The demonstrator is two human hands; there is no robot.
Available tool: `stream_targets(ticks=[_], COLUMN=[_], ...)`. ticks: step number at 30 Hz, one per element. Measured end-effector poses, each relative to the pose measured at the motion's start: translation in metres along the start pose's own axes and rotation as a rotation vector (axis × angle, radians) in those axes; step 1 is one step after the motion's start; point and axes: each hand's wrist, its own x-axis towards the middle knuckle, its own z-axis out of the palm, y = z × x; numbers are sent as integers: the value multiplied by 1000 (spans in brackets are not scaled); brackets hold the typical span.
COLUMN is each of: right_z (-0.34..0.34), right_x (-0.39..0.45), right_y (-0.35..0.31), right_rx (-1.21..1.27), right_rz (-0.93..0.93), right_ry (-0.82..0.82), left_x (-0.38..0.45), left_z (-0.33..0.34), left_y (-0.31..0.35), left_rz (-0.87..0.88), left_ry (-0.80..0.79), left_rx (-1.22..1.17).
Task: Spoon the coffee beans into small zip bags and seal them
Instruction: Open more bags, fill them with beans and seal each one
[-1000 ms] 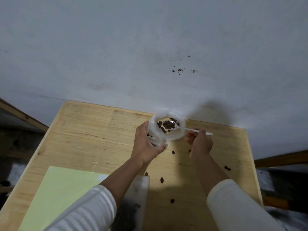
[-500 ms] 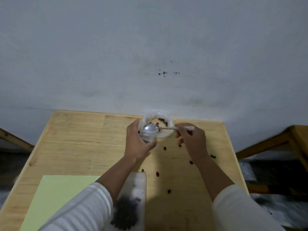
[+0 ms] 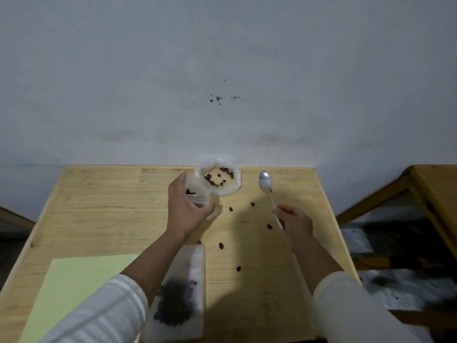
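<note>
Two hands: left hand (image 3: pixel 184 211) grips zip bag (image 3: pixel 197 194), right hand (image 3: pixel 295 222) spoon (image 3: pixel 265 181).

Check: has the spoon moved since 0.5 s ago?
Yes. The spoon left the open bean bag and now sits to its right, over the table.

**Pale wall, light wooden table**

A pale grey-white wall (image 3: pixel 222 70) fills the upper view, marked by a small cluster of dark specks (image 3: pixel 217 99) and faint smudges. Against it stands a light wooden table (image 3: pixel 99 206). At the right edge is 1 more piece of wooden furniture (image 3: pixel 435 189), above a dim, mottled dark-and-white floor (image 3: pixel 395 288). Lighting is dim.
</note>
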Motion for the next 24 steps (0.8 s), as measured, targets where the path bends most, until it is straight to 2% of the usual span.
stream_targets(ticks=[3,6,10,18,22,24], right_z=[-11,-19,-22,-25,-25,-17], right_x=[18,32,49,63,58,48], right_y=[7,13,14,19,14,2], right_rx=[-31,-96,-245,-627,-648,-581], right_rz=[18,37,-24,-264,-348,-399], right_ry=[130,158,143,91,87,17], left_x=[-8,-16,-28,-42,-48,-50], left_z=[5,12,22,45,53,55], left_y=[4,8,14,28,38,43], left_rz=[-15,-32,-58,-108,-111,-91], left_ry=[25,51,82,100,106,109], left_rx=[15,28,36,61,35,26])
